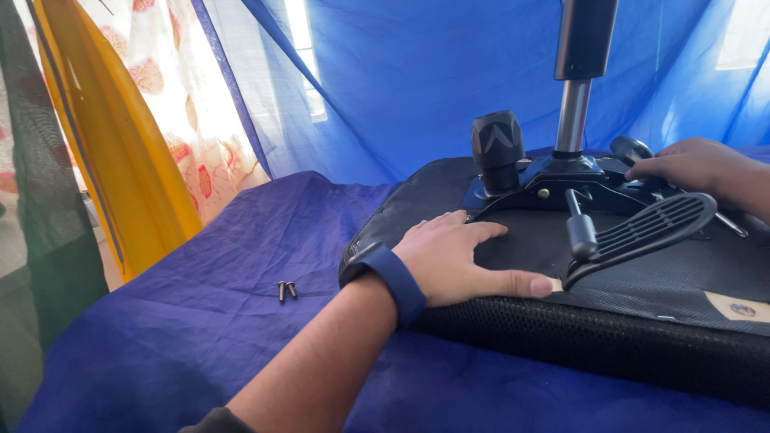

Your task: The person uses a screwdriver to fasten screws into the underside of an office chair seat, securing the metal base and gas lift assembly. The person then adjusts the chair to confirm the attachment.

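An upturned black office chair seat (pixel 642 329) lies on a blue cloth. Its metal mechanism plate (pixel 561 180) faces up, with a round black knob (pixel 497 148), a chrome gas cylinder (pixel 571 112) and a paddle lever (pixel 642 232). My left hand (pixel 457 261), wearing a blue wrist band, rests flat and open on the seat's underside beside the lever. My right hand (pixel 694 164) lies over the far right side of the mechanism, fingers curled on a small black handle (pixel 630 148). Two dark screws (pixel 285 290) lie on the cloth to the left.
The blue cloth (pixel 200 337) covers the work surface. Blue netting (pixel 417 72) hangs behind. A flowered curtain (pixel 176 96) and a yellow board (pixel 112 144) stand at the left.
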